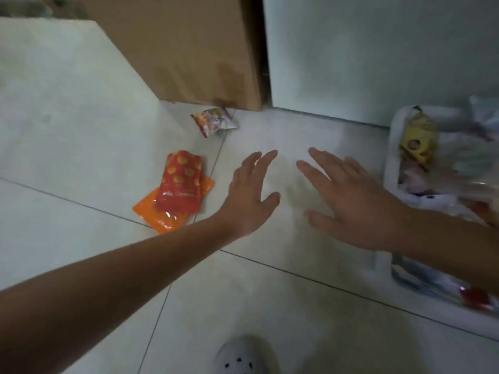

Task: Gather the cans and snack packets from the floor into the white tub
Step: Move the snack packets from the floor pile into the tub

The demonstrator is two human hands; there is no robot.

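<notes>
A red snack packet with yellow dots (181,182) lies on an orange packet (159,215) on the tiled floor, left of centre. A smaller red-and-white packet (213,121) lies farther back by the foot of a brown door. The white tub (390,157) stands at the right edge, filled with packets, a yellow one (418,139) on top. My left hand (251,195) hovers open just right of the red packet, holding nothing. Over the bare floor beside the tub, my right hand (351,201) is also open and empty. No cans are visible.
A brown door (183,49) and a white wall (378,49) close off the back. A pale wall or cabinet face (54,90) runs along the left. My white clog (245,357) is at the bottom edge.
</notes>
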